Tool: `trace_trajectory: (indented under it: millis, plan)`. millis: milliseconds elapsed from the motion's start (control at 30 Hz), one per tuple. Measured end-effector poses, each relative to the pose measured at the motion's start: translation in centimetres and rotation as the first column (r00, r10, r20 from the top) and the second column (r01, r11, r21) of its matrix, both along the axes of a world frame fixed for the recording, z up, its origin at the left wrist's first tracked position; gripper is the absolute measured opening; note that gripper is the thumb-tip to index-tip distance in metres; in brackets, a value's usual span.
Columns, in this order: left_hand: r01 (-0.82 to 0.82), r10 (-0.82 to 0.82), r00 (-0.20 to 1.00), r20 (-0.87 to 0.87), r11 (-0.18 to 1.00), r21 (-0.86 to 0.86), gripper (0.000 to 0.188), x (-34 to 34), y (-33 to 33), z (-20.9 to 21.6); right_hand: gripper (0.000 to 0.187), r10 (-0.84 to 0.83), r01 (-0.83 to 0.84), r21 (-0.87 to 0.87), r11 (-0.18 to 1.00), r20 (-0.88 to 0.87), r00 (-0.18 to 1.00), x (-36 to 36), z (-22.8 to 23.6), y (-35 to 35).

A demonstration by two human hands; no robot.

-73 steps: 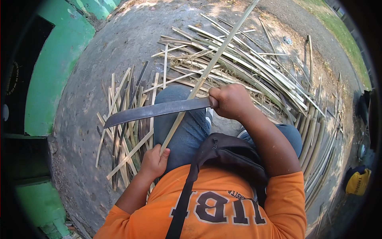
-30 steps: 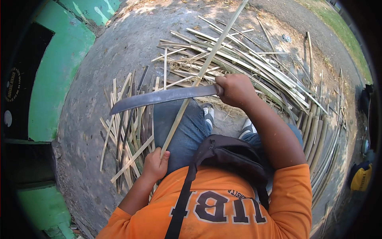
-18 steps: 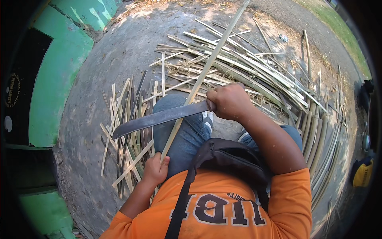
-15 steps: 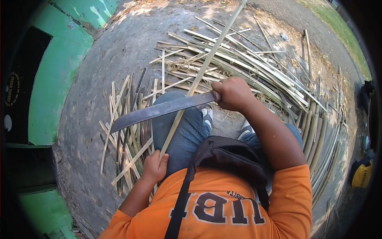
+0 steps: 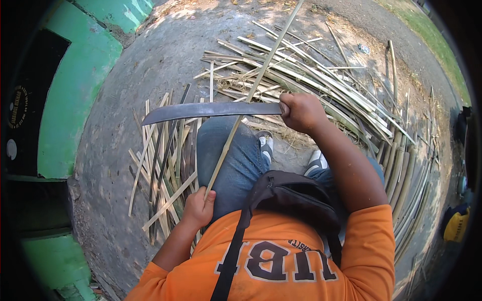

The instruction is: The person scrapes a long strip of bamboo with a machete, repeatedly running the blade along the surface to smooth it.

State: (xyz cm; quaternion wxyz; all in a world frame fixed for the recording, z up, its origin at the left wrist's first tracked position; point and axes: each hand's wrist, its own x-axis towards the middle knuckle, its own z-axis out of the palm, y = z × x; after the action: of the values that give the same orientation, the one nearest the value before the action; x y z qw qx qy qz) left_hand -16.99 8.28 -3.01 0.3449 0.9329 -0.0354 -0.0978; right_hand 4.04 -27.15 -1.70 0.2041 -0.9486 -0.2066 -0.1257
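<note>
A long, narrow bamboo strip (image 5: 226, 149) slants from near my lap up past the top edge of the view. My left hand (image 5: 199, 207) is closed round its lower end, beside my left thigh. In my right hand (image 5: 305, 113), held out over my knees, is the handle of a machete (image 5: 206, 111). The fist covers most of that handle. Its broad, dark blade points left, nearly level, and crosses over the strip above my left knee. Whether the blade's edge bites into the bamboo, I cannot tell.
Split bamboo strips (image 5: 296, 65) lie heaped on the ground ahead. Another pile of strips (image 5: 163, 170) is by my left leg, and uncut poles (image 5: 399, 168) lie on the right. A green wall (image 5: 75, 100) stands left. A black waist bag (image 5: 296, 203) rests on my lap.
The machete has shifted along the strip, away from my left hand, and its blade has swung to nearly level. My left hand keeps its grip on the strip's lower end.
</note>
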Motion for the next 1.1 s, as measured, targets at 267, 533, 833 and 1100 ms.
trace_trajectory:
  millis: [267,533,833,1100]
  plan:
    - [0.012,-0.012,0.998,0.054,1.000,0.005,0.053,-0.4,0.4,-0.3,0.009,0.194,-0.201,-0.075,0.977,-0.086,0.977,-2.7,2.8,3.6]
    - [-0.019,0.019,1.000,-0.003,1.000,0.007,0.054,0.2,-0.3,-0.1,0.012,-0.152,0.152,0.054,0.987,-0.016,0.988,1.9,1.0,-1.5]
    - [0.021,-0.020,0.999,0.033,1.000,-0.020,0.056,-0.3,0.7,-0.8,0.011,0.209,-0.225,-0.149,0.963,-0.112,0.971,-2.0,3.2,3.0]
    - [0.011,-0.015,0.999,-0.043,0.996,-0.088,0.057,0.2,1.2,-1.0,0.009,0.088,-0.088,-0.074,0.993,0.004,0.996,0.5,-0.5,1.0]
